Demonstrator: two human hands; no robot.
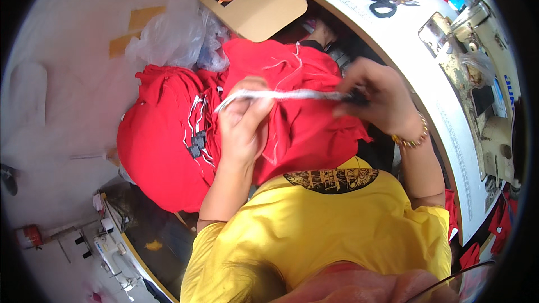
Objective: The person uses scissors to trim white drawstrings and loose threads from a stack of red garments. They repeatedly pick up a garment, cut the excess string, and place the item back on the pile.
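White strip (281, 95) runs near-horizontal between both hands, long axis left-right, slightly lower at its left end. Left hand (242, 126) pinches the left end, fingers pressed together on it; right hand (377, 101) pinches the right end, where a dark bit shows at the fingertips, can't tell what. Strip is taut, held just above the red cloth (303, 129) bunched on the lap. Both grips are at the ends, neither nearer to the middle. A bigger red pile (151, 151) sits to the left with white cords and black clips (196, 143) on it. The table (415, 73) curves along the right, with black scissors (384, 1) on it, well apart from the hands, and a sewing machine (483, 78) beyond. Clear plastic bag (168, 36) and tan board (252, 3) lie further off; a second machine (115, 252) lower left. Tight space.
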